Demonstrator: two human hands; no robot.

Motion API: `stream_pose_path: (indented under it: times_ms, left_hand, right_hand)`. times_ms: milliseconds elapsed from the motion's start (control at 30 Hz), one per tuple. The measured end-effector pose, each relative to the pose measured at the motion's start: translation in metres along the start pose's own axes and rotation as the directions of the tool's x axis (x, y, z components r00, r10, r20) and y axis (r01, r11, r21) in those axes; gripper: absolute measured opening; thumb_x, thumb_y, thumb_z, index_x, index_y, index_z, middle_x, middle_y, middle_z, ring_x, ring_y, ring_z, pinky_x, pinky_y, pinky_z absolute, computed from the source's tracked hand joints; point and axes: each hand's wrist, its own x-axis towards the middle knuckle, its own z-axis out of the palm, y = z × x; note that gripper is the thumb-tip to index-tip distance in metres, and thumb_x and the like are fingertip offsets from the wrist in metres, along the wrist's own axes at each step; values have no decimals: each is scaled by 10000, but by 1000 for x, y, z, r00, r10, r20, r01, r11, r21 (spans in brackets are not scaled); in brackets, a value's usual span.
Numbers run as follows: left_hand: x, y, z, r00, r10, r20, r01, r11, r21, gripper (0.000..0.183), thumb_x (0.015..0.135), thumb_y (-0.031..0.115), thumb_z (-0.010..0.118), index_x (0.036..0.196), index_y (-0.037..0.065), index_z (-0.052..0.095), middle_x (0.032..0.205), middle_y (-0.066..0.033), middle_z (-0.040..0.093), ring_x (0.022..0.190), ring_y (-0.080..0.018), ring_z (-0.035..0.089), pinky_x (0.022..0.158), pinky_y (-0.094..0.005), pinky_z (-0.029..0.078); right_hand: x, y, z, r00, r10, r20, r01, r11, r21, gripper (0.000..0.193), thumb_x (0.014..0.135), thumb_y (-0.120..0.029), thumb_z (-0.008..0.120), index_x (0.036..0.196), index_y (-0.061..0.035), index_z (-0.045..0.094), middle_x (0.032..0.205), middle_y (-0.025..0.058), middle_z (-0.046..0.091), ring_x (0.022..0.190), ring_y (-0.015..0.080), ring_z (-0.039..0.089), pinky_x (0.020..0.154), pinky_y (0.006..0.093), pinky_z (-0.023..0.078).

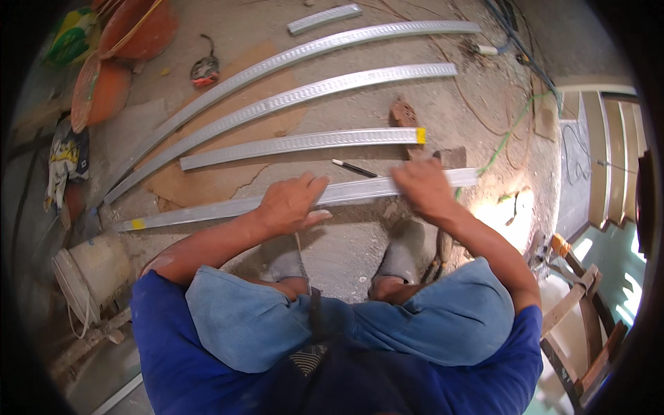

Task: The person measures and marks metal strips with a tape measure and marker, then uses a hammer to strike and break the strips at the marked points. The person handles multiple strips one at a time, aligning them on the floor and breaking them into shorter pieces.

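A long, straight silvery metal channel [228,208] lies across in front of my feet, with a yellow mark near its left end. My left hand [289,203] grips it around the middle, fingers over the far edge and thumb on the near side. Farther right, my right hand [422,185] is closed over the same channel, slightly smeared by motion. A small dark tip shows past its knuckles; what it belongs to is hidden. A black marker with a white end [355,168] lies just beyond the channel, between my hands.
Beyond lie a shorter yellow-tipped channel [297,146], two long channels [277,106] and a short offcut [325,19]. Cardboard [200,176] lies beneath some. A tape measure [205,70], orange buckets [104,93], a pale bucket [97,273], cables [512,131] and wooden framing [574,304] surround the area.
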Motion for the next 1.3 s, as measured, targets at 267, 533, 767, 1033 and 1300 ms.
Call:
stream_pose_path:
  times_ms: [267,533,767,1033,1300]
  left_hand:
    - [-69,-85,23,968,-250,23,249,967,55,540,768,240,763,1231,54,557,1072,-189,629,1011,-392,612,872,-488,500]
    - [-32,-35,35,999,31,-34,-33,997,-69,437,834,370,739,1088,37,618,1043,-181,627,992,-377,602,865,-479,487]
    - [-28,-75,42,990,68,-120,-76,996,-56,385,860,288,713,1138,31,644,1103,-185,638,1041,-378,593,917,-480,474]
    - [-30,-62,5,981,38,-188,-56,994,-93,245,828,57,717,1060,10,656,994,-180,647,935,-377,622,829,-454,499]
    - [3,-59,21,991,121,-59,-128,981,-147,228,829,22,703,1050,-7,650,960,-181,640,924,-377,615,829,-440,486]
  right_hand:
    - [-127,183,-15,829,544,-133,-526,677,-515,195,875,-98,531,1043,-137,622,1045,90,630,1088,325,584,998,570,401]
    - [-140,191,-25,753,657,12,-577,669,-468,367,791,-121,645,1158,-128,630,1092,104,656,1071,324,616,811,495,502]
    - [-163,184,8,676,734,67,-737,674,51,467,822,-149,698,1274,-66,612,1285,201,616,1212,378,574,1030,446,456]
    - [-209,158,-57,314,895,-317,-752,438,493,350,898,-201,676,1207,-37,645,1083,169,693,896,221,647,810,350,524]
    - [-378,90,70,-164,982,-95,-944,-128,303,338,819,-205,684,1002,70,617,946,290,680,933,427,673,804,479,512]
